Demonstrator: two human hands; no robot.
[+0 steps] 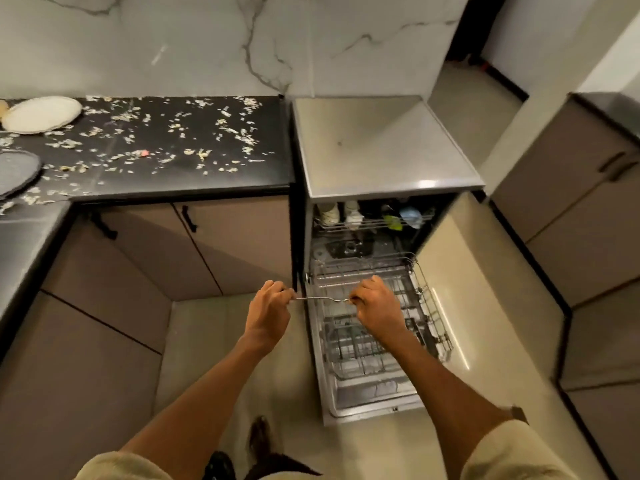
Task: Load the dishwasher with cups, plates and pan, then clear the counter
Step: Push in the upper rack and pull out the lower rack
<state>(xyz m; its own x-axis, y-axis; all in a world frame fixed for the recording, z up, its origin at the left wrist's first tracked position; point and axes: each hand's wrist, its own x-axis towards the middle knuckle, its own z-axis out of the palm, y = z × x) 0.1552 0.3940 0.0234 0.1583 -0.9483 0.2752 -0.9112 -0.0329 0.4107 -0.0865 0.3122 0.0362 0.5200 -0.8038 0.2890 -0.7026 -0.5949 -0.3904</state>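
Thin metal fork point(322, 298) held level above the dishwasher's pulled-out lower rack point(377, 327), left hand point(272, 308) pinching one end, right hand point(377, 304) pinching the other. Likely light, stiff, a bit slick; best gripped mid-handle. Plate point(41, 114) waiting on the littered bench point(180, 174).

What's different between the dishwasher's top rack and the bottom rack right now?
The upper wire rack sits inside the silver dishwasher; the lower wire rack is pulled out over the open door. The upper rack holds pale cups and blue and green items; the lower rack looks nearly bare of dishes. Both hands hold a thin metal utensil over the lower rack, not the upper rack. Both are grey wire baskets.
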